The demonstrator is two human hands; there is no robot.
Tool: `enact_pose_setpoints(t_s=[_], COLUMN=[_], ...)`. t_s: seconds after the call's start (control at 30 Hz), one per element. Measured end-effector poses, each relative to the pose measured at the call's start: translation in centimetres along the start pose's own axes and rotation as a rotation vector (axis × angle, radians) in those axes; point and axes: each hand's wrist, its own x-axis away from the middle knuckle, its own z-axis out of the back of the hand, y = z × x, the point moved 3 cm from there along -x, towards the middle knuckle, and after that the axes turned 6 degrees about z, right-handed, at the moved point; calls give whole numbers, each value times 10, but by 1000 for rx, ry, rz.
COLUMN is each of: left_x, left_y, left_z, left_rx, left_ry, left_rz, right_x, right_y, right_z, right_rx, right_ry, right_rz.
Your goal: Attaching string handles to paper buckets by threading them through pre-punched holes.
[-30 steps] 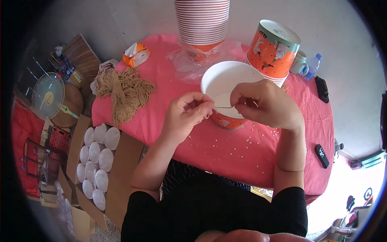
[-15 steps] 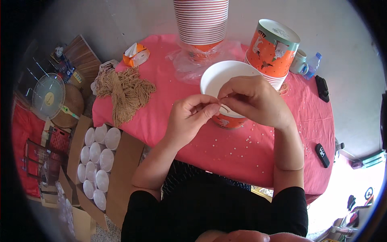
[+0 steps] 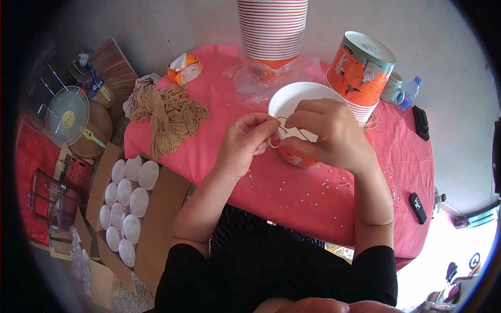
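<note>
Before me, over the white mouth of an orange paper bucket [image 3: 284, 99], my left hand [image 3: 241, 142] pinches a thin tan cord [image 3: 274, 146] between thumb and forefinger. The cord curls in a loop at those fingertips. My right hand [image 3: 334, 133] hovers over the bucket's right side, close to the loop. Its thumb and forefinger are apart, with bits of cord showing in the gap; its other fingers are curled and partly hidden. Small white beads [image 3: 308, 194] lie scattered on the pink tablecloth [image 3: 271, 208] in front of the bucket.
A tall stack of paper buckets [image 3: 272, 31] and upturned orange buckets [image 3: 360, 70] stand behind. Tan yarn [image 3: 175, 117] and a tissue pack [image 3: 184, 68] lie left, a remote [image 3: 417, 207] right. A carton [image 3: 162, 224] of clear cups is at lower left; a mug [image 3: 392, 87] and bottle [image 3: 411, 94] are back right.
My right thumb and forefinger have parted from the fingertips of my left hand. The cord now shows as a loop at the left fingers. The view has shifted slightly.
</note>
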Motion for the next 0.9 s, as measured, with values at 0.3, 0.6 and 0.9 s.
enact_pose_setpoints(t_s=[0.3, 0.6, 0.9], left_x=[2, 10, 14], left_y=[2, 2, 5], left_z=[-5, -9, -7], left_rx=[8, -98, -415], left_ry=[-5, -86, 30], left_rz=[35, 39, -127], right_x=[0, 6, 9], right_y=[2, 8, 12], right_z=[-4, 18, 15], right_rx=[168, -73, -141], right_ry=[-21, 10, 10], right_rz=[46, -43, -116])
